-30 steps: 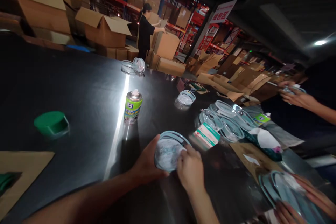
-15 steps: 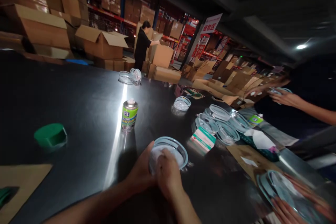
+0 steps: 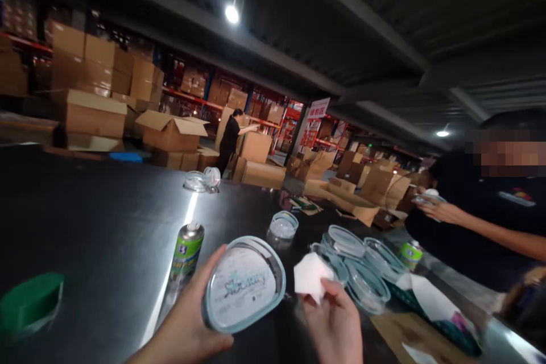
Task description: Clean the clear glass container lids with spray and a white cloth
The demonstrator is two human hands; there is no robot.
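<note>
My left hand (image 3: 200, 318) grips a clear container with a pale blue rim (image 3: 245, 284), tilted up so its lettered face shows. A folded white tissue (image 3: 312, 276) is pinched in my right hand (image 3: 335, 318), just right of the container and apart from it. Behind my left hand stands a green spray can (image 3: 187, 247). Several more clear containers with blue rims (image 3: 364, 284) lie heaped beyond my right hand. One small round container (image 3: 284, 226) stands alone further back on the dark table (image 3: 106, 227).
A green round object (image 3: 32, 298) lies at left. At the far edge are clear containers (image 3: 196, 181). To the right are a second spray can (image 3: 410, 254), a cardboard piece (image 3: 401, 335) and a co-worker (image 3: 478, 205) holding something. Another person (image 3: 230, 139) stands among cartons.
My right hand has come off the container and moved right with the white tissue. The container is now tilted, showing its lettering. The view has tipped upward. The co-worker's hands at lower right have left view.
</note>
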